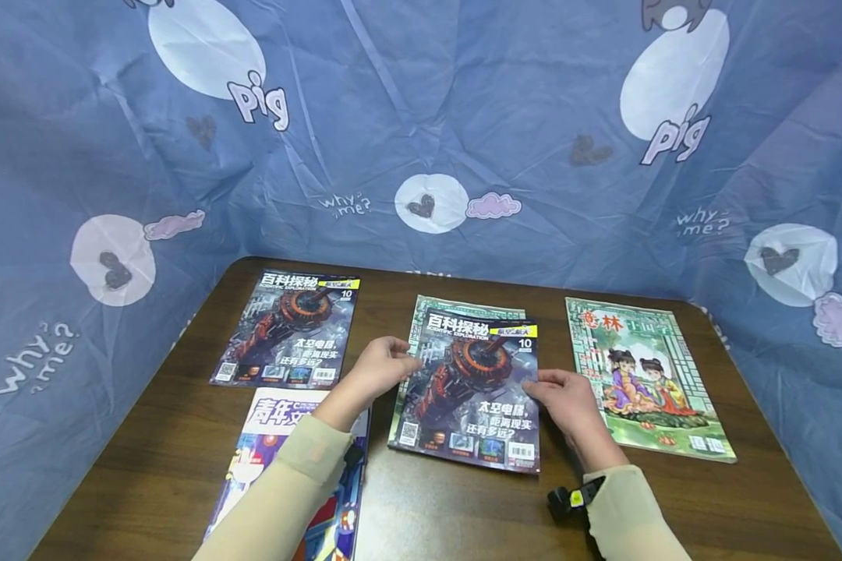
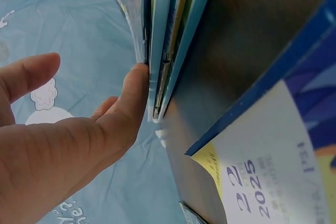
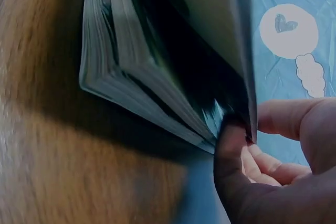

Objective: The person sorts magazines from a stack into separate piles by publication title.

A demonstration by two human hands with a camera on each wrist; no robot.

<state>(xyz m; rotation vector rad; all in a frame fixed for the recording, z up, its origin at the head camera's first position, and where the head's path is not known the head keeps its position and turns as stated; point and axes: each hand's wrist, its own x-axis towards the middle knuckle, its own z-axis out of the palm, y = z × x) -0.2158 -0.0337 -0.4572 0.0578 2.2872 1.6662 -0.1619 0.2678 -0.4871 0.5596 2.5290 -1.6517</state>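
Observation:
A dark science magazine (image 1: 473, 389) with a red machine on its cover lies over a green-bordered magazine (image 1: 431, 304) in the middle. Most of the lower one is hidden. At the pile's left edge is my left hand (image 1: 375, 370); in the left wrist view a fingertip (image 2: 137, 77) touches the side of the stack, while another digit stands apart from it. My right hand (image 1: 568, 401) pinches the dark magazine's right edge. That edge is lifted in the right wrist view, with a gap above the thick pages (image 3: 136, 77) underneath.
A matching dark magazine (image 1: 288, 327) lies at the back left of the wooden table (image 1: 456, 514). Nearer, a purple-and-white magazine (image 1: 270, 413) is partly covered by my left arm. To the right lies another green magazine (image 1: 645, 382). Blue printed cloth (image 1: 365, 148) hangs behind.

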